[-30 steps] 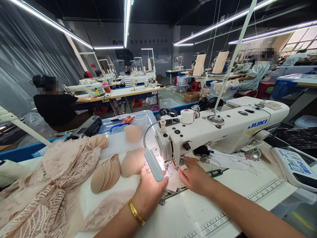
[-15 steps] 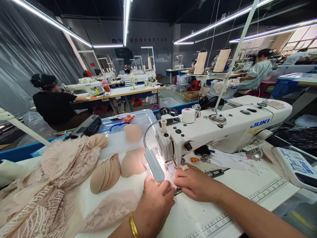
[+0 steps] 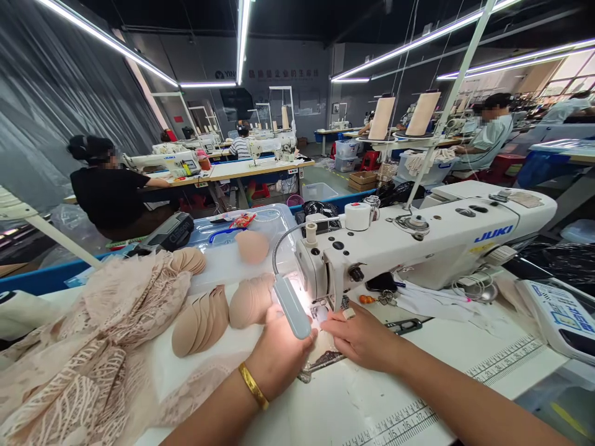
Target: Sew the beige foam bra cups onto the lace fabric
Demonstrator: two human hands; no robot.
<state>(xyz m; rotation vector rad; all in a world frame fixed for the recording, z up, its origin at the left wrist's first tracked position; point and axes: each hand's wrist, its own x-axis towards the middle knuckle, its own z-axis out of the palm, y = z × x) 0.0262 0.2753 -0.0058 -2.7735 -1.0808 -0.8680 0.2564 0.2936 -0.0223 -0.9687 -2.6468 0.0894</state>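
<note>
A white JUKI sewing machine (image 3: 418, 241) stands on the white table (image 3: 372, 402) in front of me. Its small lamp (image 3: 292, 306) lights the needle area. My left hand (image 3: 279, 353), with a gold bangle on the wrist, lies under the lamp, fingers curled on a small pale fabric piece (image 3: 325, 344) at the presser foot. My right hand (image 3: 365, 337) presses the same piece from the right, fingers together pointing toward the needle. Stacks of beige bra cups (image 3: 202, 322) lie just left of my left hand.
A heap of beige lace fabric (image 3: 93, 347) fills the left of the table. A clear tray (image 3: 242, 241) with a single cup sits behind. A control panel (image 3: 555, 316) is at right. Other workers sit at machines behind; thread cones (image 3: 425, 114) stand on a rack.
My left hand slid back toward me half a second ago, then returned forward under the lamp. My right hand stayed by the presser foot, shifting slightly.
</note>
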